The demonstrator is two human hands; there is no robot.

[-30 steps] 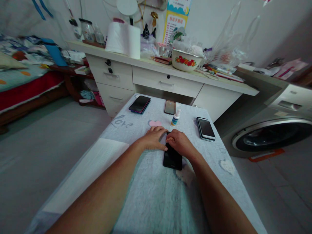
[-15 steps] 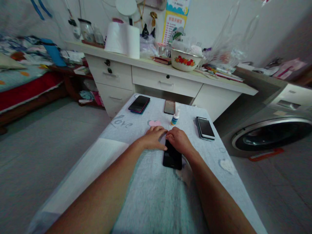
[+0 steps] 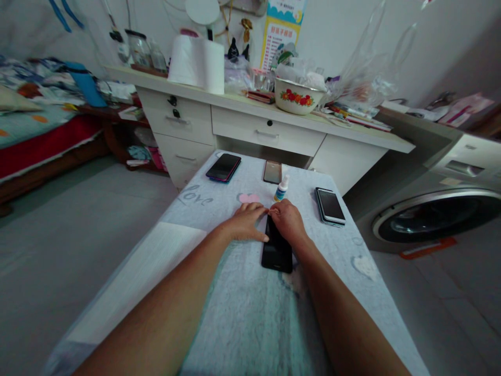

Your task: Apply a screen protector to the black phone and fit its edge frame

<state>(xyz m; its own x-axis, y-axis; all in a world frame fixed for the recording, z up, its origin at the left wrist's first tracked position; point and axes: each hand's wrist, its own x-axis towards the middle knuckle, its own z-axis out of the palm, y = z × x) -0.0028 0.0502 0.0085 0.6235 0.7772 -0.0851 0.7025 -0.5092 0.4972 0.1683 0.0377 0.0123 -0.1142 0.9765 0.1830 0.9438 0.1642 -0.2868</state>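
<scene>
A black smartphone (image 3: 276,254) lies screen up on the cloth-covered table in front of me. My left hand (image 3: 247,222) steadies it from the left, the thumb against its side edge and the fingers reaching its far end. Over the upper part of the screen, my right hand (image 3: 288,222) is closed with its fingers curled down; whatever is inside them is hidden. Just beyond the right hand stands a small white spray bottle (image 3: 281,189) with a blue and yellow label.
Dark phones (image 3: 224,167) are stacked at the far left of the table, and white-framed phones (image 3: 330,205) at the right. Another phone (image 3: 272,172) lies at the far edge. Behind are a white desk (image 3: 270,128) with drawers and, to the right, a washing machine (image 3: 442,193).
My right hand has shifted slightly toward the far end of the smartphone and to the right, uncovering more of the screen. My left hand and the phone stay in place.
</scene>
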